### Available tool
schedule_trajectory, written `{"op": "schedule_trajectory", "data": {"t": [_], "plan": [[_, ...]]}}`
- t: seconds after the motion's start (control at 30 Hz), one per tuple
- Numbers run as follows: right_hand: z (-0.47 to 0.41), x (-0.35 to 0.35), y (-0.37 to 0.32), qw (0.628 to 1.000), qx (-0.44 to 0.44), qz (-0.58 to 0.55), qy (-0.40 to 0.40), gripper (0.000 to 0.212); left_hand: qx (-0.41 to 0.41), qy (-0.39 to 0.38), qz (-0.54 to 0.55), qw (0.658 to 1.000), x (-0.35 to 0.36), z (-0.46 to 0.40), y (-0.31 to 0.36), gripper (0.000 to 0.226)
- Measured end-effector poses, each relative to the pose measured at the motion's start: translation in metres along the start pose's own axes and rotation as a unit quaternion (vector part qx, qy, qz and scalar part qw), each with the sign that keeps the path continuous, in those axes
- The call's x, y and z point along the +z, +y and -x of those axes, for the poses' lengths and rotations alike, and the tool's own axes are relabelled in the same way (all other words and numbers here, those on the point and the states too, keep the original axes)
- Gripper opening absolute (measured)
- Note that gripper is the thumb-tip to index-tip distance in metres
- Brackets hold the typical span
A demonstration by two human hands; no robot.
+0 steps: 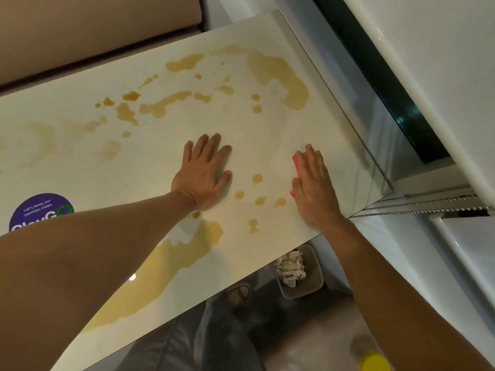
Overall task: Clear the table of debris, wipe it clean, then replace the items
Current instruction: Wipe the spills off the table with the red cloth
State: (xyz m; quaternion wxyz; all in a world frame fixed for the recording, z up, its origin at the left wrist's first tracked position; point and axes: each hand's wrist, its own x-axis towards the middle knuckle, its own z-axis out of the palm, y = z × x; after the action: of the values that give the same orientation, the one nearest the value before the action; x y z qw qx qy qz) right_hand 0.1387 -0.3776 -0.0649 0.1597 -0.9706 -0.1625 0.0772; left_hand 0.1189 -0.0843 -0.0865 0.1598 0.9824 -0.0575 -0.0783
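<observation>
A glossy white table (pixel 241 129) is covered with brown liquid stains: a big puddle (pixel 166 269) near its front edge, a long smear (pixel 281 76) at the far right, and many small drops in between. My left hand (pixel 203 175) lies flat on the tabletop with its fingers spread and straight. To its right, my right hand (pixel 313 186) presses a pink sponge (pixel 296 159) onto the table near the right edge. Most of the sponge is hidden under the palm and fingers.
A purple round sticker (pixel 40 210) is stuck at the table's left. Below the front edge, on the floor, stands a grey bin (pixel 316 279) holding crumpled paper. Nearby are a shoe (pixel 238 293) and a yellow object (pixel 375 361). A beige seat back (pixel 80 30) runs behind the table.
</observation>
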Motion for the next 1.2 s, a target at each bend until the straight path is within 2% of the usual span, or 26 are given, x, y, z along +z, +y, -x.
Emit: {"op": "schedule_trajectory", "data": {"t": [0.1, 0.27, 0.37, 0.5, 0.67, 0.8, 0.97, 1.1, 1.2], "plan": [[0.035, 0.018, -0.023, 0.994, 0.097, -0.049, -0.016, 0.059, 0.002, 0.0, -0.004, 1.0, -0.001, -0.001, 0.0, 0.061], [0.09, 0.039, -0.059, 0.994, 0.068, 0.019, -0.083, 0.066, -0.001, -0.002, -0.003, 1.0, 0.0, -0.001, 0.001, 0.061], [0.062, 0.033, -0.043, 0.995, 0.052, 0.035, -0.079, 0.067, -0.001, -0.001, -0.005, 1.0, -0.002, -0.002, 0.001, 0.061], [-0.006, 0.019, -0.002, 0.996, 0.067, 0.043, -0.033, 0.061, -0.006, -0.011, -0.01, 1.0, -0.003, -0.002, 0.001, 0.061], [-0.059, 0.006, 0.017, 0.988, 0.151, 0.033, -0.021, 0.06, -0.004, -0.015, -0.006, 1.0, -0.004, -0.001, 0.001, 0.06], [-0.001, 0.025, -0.026, 0.996, 0.081, 0.033, 0.016, 0.058, -0.006, -0.016, -0.006, 1.0, -0.004, -0.001, 0.001, 0.061], [0.094, 0.045, -0.065, 0.994, 0.041, 0.059, -0.087, 0.063, -0.004, -0.015, -0.01, 1.0, -0.005, -0.001, 0.001, 0.061], [0.068, 0.036, -0.043, 0.993, 0.007, 0.059, -0.104, 0.066, -0.003, -0.011, -0.003, 1.0, -0.006, -0.001, 0.001, 0.061], [0.015, 0.023, -0.016, 0.995, 0.074, 0.034, -0.052, 0.064, -0.003, -0.01, 0.001, 1.0, -0.006, 0.0, 0.002, 0.06]]}}
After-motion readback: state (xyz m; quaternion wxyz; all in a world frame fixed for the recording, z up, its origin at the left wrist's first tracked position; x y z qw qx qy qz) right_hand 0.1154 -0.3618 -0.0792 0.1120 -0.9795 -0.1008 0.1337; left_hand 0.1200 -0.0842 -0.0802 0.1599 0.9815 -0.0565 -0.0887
